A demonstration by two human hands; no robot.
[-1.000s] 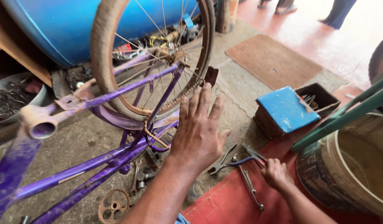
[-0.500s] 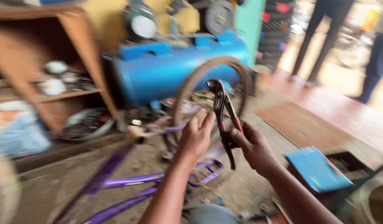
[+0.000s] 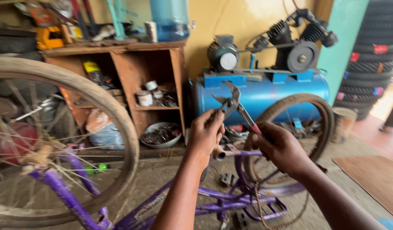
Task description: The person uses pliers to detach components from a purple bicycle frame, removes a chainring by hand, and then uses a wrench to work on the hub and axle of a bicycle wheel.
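Raised higher, both hands (image 3: 247, 140) now grip the pliers (image 3: 235, 107).

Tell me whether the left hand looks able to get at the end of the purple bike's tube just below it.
Probably yes. The left hand sits right above the open tube end of the purple bike, nothing between them, though its fingers are at the pliers the right hand holds.

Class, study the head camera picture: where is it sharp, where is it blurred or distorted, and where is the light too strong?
Head view: the pliers and the blue compressor tank are fairly sharp; the left hand and right hand are slightly soft; the near wheel at left is smeared and bowed by the wide lens; daylight washes out the right edge beside the stacked tyres.
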